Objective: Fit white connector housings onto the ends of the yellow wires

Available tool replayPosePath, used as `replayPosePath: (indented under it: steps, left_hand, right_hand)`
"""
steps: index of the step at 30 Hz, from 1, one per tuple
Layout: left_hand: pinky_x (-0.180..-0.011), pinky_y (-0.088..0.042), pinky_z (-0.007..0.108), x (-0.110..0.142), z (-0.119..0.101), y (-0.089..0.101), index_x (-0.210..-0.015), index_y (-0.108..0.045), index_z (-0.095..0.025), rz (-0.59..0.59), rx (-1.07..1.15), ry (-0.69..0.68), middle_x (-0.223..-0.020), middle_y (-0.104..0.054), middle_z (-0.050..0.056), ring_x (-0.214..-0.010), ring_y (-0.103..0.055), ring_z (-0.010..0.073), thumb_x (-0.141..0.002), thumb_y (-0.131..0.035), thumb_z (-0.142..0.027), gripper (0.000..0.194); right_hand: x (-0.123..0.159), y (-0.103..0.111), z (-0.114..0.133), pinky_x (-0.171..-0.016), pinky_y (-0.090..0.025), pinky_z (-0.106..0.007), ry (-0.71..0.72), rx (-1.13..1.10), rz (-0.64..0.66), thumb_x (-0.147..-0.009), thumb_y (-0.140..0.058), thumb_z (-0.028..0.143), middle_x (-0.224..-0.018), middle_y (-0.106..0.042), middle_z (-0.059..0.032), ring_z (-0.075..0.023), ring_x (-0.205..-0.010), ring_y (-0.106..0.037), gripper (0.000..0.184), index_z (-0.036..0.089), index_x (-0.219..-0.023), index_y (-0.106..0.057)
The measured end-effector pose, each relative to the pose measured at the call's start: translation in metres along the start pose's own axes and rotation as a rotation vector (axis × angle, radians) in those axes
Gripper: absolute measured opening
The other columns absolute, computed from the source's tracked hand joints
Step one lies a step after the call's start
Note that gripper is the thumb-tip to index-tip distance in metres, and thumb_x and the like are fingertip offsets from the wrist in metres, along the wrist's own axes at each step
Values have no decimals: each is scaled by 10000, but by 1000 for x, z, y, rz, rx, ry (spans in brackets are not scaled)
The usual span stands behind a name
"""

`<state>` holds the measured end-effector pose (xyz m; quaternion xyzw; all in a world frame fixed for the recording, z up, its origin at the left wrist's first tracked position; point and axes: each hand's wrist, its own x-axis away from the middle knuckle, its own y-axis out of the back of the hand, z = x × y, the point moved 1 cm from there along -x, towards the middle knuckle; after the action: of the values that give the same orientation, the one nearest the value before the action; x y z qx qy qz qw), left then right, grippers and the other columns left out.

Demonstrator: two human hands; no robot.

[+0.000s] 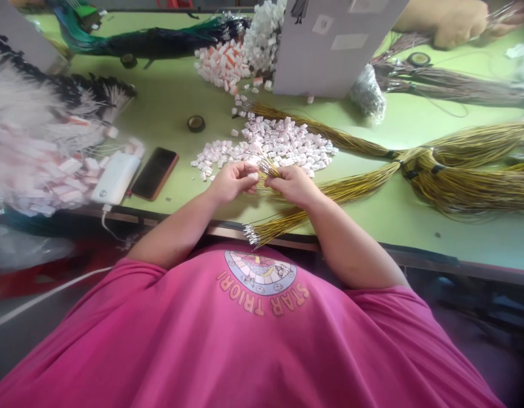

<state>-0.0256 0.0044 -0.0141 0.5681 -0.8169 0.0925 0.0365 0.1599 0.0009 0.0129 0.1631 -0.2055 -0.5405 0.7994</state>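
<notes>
My left hand (233, 180) and my right hand (290, 184) meet at the near middle of the green table (168, 107). My right hand is closed round a small bunch of yellow wires (268, 168) with metal tips. My left hand pinches a small white connector (254, 176) at the wire tips. Just beyond my hands lies a pile of white connectors (283, 144). A long bundle of yellow wires (342, 190) runs from the right under my right wrist, and its tipped ends (251, 233) reach the table's near edge.
A dark phone (155, 173) and a white power bank (116, 177) lie to the left, a tape roll (196, 123) behind them. White and orange connectors (222, 63) and a grey cardboard sheet (330, 45) sit further back. More yellow wire bundles (466, 181) fill the right. Another person's arm (449, 22) rests top right.
</notes>
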Motion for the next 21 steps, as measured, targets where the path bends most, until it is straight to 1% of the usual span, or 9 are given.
replayPosePath:
  steps: [3, 8, 10, 13, 15, 17, 19, 21]
  left_hand:
    - [-593, -507, 214, 0, -2, -3, -862, -596, -106, 21, 16, -5, -641, -640, 0, -561, -599, 78, -664, -793, -293, 336]
    - [-586, -501, 230, 0, -2, -2, -813, -629, -109, -12, -27, -23, -606, -636, -7, -546, -595, 83, -624, -818, -297, 327]
    - [-574, -496, 235, 0, -1, -3, -793, -644, -108, -12, -62, -39, -601, -634, -6, -537, -590, 85, -621, -820, -303, 313]
    - [-559, -493, 243, 1, 1, -5, -780, -661, -103, 23, -95, -50, -599, -631, 5, -526, -585, 90, -630, -814, -336, 317]
    - [-547, -486, 239, 1, 1, -7, -768, -663, -98, 40, -108, -52, -579, -620, 7, -515, -578, 90, -649, -803, -353, 314]
    - [-538, -477, 231, 1, 1, -8, -757, -659, -97, 23, -115, -49, -568, -612, 7, -508, -570, 85, -671, -789, -343, 291]
    - [-533, -475, 228, 2, 1, -9, -763, -653, -98, -18, -112, -33, -566, -609, 4, -501, -566, 82, -682, -782, -304, 256]
    - [-530, -475, 226, 2, 3, -10, -788, -647, -100, -37, -103, -22, -567, -606, -3, -492, -563, 79, -689, -775, -260, 227]
  right_hand:
    - [0, -2, 0, -527, -264, -255, 7, 7, 8, -724, -545, 284, -531, -401, 45, -73, -524, -341, 174, 137, -657, -610]
    - [-1, -4, -2, -560, -274, -256, 57, 36, 16, -740, -537, 283, -557, -397, 36, -82, -566, -347, 185, 147, -615, -547]
    - [-2, -6, -3, -571, -281, -256, 80, 68, 27, -752, -527, 290, -575, -418, 29, -89, -580, -360, 191, 146, -632, -558]
    - [-3, -8, -6, -594, -293, -259, 148, 138, 42, -781, -499, 294, -610, -471, 14, -103, -608, -393, 205, 140, -697, -607]
    - [-3, -8, -7, -600, -296, -260, 186, 181, 29, -791, -491, 297, -614, -483, 10, -105, -608, -397, 217, 141, -710, -618]
    - [-4, -8, -7, -591, -297, -259, 181, 191, 4, -788, -500, 303, -591, -481, 12, -102, -591, -395, 223, 142, -679, -610]
    - [-4, -8, -8, -574, -299, -257, 133, 172, -3, -777, -516, 311, -558, -480, 12, -100, -568, -397, 238, 142, -628, -593]
    - [-4, -7, -9, -572, -307, -259, 108, 165, -2, -767, -526, 304, -548, -489, 9, -105, -566, -411, 233, 140, -619, -600]
